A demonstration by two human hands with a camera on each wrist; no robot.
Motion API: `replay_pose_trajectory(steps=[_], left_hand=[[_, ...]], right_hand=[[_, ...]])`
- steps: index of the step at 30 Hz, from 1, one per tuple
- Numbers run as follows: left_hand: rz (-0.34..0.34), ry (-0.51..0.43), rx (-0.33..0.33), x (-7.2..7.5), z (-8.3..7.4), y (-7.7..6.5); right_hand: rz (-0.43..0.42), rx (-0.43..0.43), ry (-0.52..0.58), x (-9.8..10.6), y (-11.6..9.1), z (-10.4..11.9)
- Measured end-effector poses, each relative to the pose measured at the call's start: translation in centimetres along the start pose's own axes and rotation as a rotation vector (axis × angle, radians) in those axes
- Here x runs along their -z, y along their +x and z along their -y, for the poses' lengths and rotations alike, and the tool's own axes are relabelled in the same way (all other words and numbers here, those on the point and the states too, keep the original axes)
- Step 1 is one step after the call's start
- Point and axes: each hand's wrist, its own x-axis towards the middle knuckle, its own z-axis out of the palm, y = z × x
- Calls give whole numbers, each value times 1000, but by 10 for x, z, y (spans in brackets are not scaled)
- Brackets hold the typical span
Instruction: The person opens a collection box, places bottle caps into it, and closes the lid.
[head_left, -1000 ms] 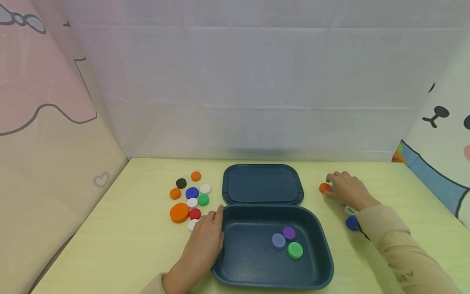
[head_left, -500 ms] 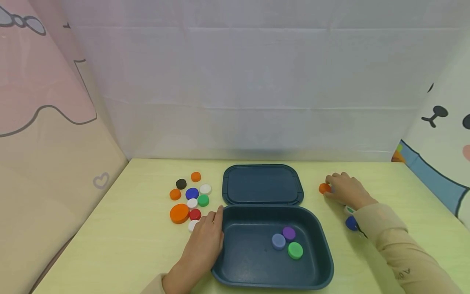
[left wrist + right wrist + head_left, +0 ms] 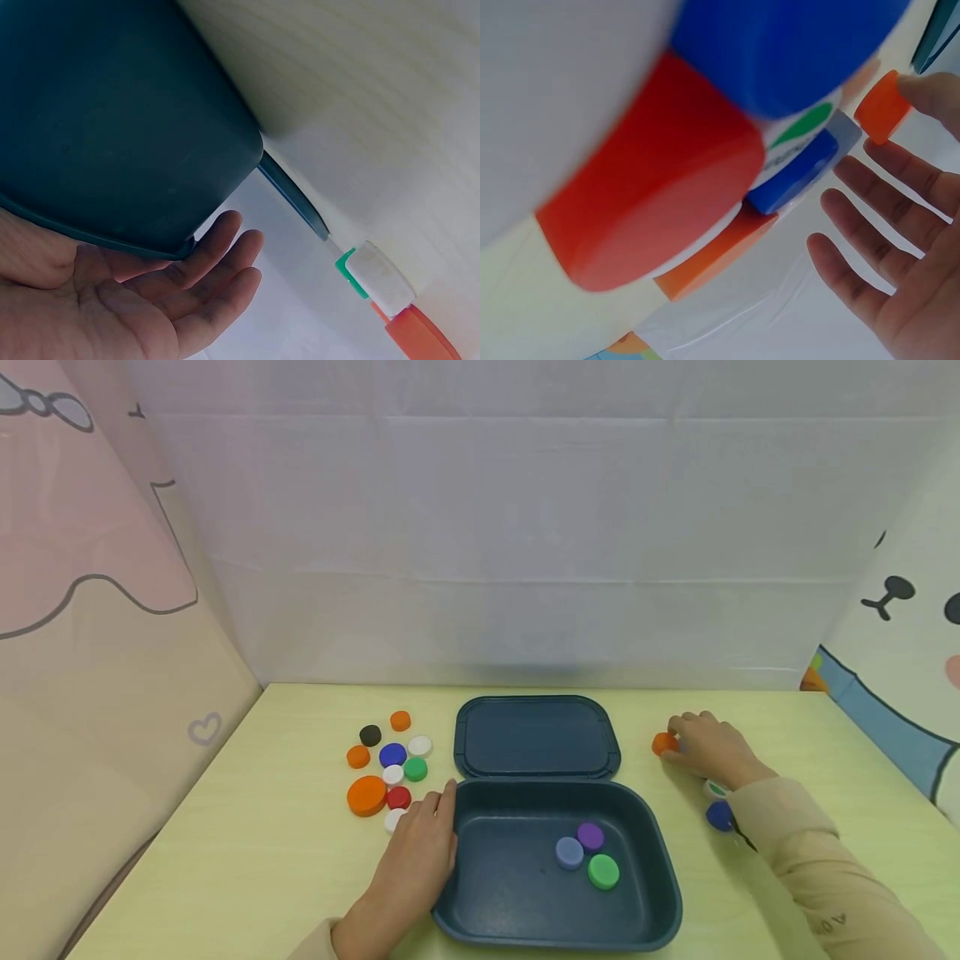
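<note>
R hand (image 3: 712, 750) pinches orange cap (image 3: 885, 109); L hand (image 3: 416, 843), fingers loose, touches box (image 3: 510, 893). White cap's (image 3: 795, 141) green mark (image 3: 804, 124) shows, txt (image 3: 786, 159) illegible; sleeve ltrs (image 3: 831, 924) unclear.

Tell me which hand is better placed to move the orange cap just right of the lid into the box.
The right hand, I'd judge: its fingers pinch that orange cap. The left hand is against the left side of the box, across the box from the orange cap.
</note>
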Motion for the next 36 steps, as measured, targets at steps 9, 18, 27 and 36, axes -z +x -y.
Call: replay_pose_trajectory(steps=[9, 18, 27, 36], left_hand=[[-3, 1, -4, 0, 1, 0], [-22, 7, -21, -1, 1, 0], [-34, 19, -26, -1, 1, 0], [-30, 21, -24, 0, 1, -1]], right_hand=[[-50, 21, 13, 7, -8, 4], [-130, 52, 5, 20, -22, 20], [-237, 142, -29, 32, -37, 46], [-341, 248, -74, 36, -52, 73]])
